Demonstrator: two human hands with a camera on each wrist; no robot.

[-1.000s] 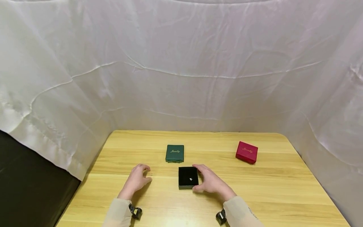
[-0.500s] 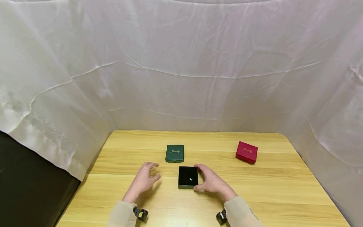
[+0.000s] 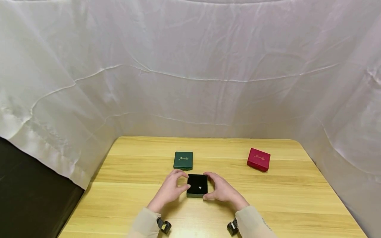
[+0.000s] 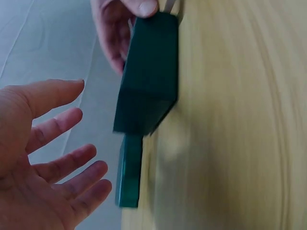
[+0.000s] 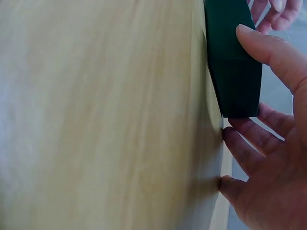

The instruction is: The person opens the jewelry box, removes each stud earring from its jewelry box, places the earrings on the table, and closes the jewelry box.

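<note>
An uncovered dark green jewelry box [image 3: 194, 195] with a black lining sits mid-table in the head view. On the lining lies a small silver star-shaped piece of jewelry [image 3: 200, 187]. My right hand [image 3: 221, 190] grips the box's right side, thumb at the front wall and fingers toward the back; the thumb [image 5: 268, 50] shows on the green wall in the right wrist view. At the left side, my left hand [image 3: 170, 189] reaches close with fingers spread and relaxed. The left wrist view shows a gap between its fingers [image 4: 81, 158] and the green wall.
Just behind the box lies a green jewelry lid [image 3: 183, 159] with gold lettering. A red jewelry box [image 3: 258, 159] stands at the back right. Pale curtains [image 3: 208, 99] hang behind and beside the wooden table [image 3: 282, 198].
My left hand has moved right, from the bare table up to the box's left side. My right hand stays at the box's right side, and the box has barely moved.
</note>
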